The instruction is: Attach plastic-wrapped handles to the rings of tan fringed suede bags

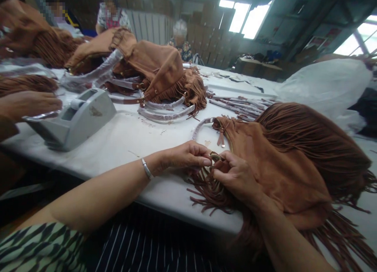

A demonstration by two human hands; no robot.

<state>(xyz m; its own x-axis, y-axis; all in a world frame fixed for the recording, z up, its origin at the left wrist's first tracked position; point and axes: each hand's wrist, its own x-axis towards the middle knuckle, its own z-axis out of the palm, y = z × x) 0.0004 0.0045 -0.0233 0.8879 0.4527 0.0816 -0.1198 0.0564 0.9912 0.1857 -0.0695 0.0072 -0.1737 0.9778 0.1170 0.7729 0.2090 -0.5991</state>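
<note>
Navy cloth with white pinstripes [141, 244] covers the wearer's lap, below a green-and-cream patterned sleeve [41, 244] on the left arm. A silver bracelet [146, 168] rings the left wrist. At the table's near edge, the left hand [191, 154] has thumb and forefinger pinched together on a small brass-coloured metal piece [215, 157]. Right beside it, the right hand [238, 177] is curled, thumb and fingers closed on a bit of brown leather [223, 167]; whether the metal piece is fastened to that leather cannot be told.

The brown fringed handbag [282, 170] lies on its side on the white table [126, 134], beyond and to the right of the right hand. Its plastic-wrapped handle [202, 126] arches past the left hand, with a short leather tassel [221, 139] near its end.

Further left stands a grey tape dispenser [88, 121], with another person's hand [32, 104] at its left. Beyond are piled brown bags [160, 66], a row of thin straps [235, 106] and a white plastic sack [326, 87]. Across the table are a person in a floral top [179, 45], stacked cartons [206, 38] and bright windows [250, 19].
</note>
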